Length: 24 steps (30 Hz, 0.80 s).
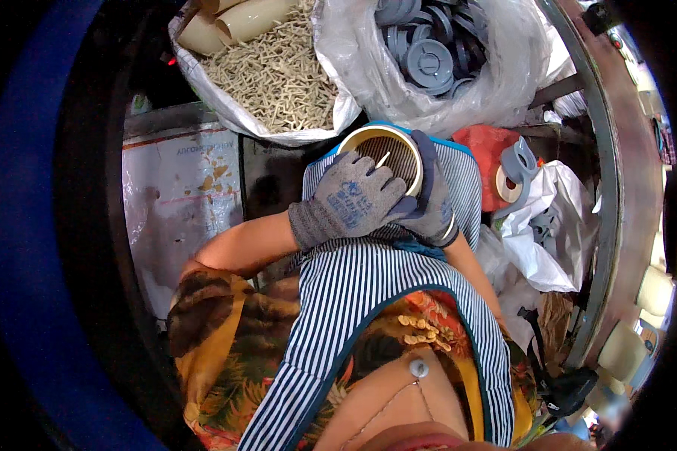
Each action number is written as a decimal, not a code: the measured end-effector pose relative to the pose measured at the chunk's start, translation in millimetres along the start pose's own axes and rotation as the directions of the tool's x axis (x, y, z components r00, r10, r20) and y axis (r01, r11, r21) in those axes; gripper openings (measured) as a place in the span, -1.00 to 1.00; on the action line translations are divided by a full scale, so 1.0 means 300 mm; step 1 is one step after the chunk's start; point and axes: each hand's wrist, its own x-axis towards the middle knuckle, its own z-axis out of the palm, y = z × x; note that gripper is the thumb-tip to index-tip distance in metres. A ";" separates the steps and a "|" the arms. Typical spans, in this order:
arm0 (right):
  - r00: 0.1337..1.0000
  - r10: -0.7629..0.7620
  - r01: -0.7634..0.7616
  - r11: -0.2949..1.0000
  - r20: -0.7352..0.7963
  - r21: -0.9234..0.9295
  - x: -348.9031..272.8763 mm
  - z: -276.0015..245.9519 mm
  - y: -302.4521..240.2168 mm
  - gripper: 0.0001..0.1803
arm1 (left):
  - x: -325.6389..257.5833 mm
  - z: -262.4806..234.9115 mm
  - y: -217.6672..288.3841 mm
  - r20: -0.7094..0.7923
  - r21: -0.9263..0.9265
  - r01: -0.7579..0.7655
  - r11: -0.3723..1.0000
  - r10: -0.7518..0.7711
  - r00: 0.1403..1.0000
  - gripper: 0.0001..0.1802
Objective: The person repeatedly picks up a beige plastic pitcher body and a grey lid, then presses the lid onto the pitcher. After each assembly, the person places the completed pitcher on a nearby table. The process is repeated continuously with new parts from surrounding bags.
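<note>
A cream cylinder (374, 134) with a round open mouth and dark-looking ribs inside is held in front of my lap. My right hand (433, 197), in a grey glove, wraps round its right side. Over the near rim lies my left hand (351, 197), also gloved in grey, with its fingers bent. A small cream peg (384, 159) sticks out at the left fingertips, over the mouth. The left thumb, the cylinder's lower part and its base are hidden by the gloves.
Ahead stands a white sack (344, 113) of cream pegs (278, 79) and larger cream tubes (256, 19). Beside it, a clear plastic bag (496, 83) holds grey round caps (429, 65). At right are a grey ring-shaped part (516, 167), red cloth (480, 150) and a metal frame (608, 173).
</note>
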 end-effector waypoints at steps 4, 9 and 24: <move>0.999 0.020 -0.016 0.993 -0.040 0.116 0.025 0.018 -0.031 0.31 | 0.009 -0.085 -0.075 -0.301 -0.232 -0.083 0.969 0.009 0.954 -0.53; 0.995 -0.043 0.037 0.997 -0.092 -0.068 0.025 0.032 -0.051 0.37 | 0.064 -0.234 -0.398 -0.631 0.193 0.199 0.961 -0.034 0.775 -0.61; 0.801 0.228 -0.218 0.972 -0.553 0.085 -0.082 -0.323 -0.080 -0.59 | 0.129 0.022 -0.236 -0.117 -0.925 0.014 0.380 -0.320 0.940 -0.59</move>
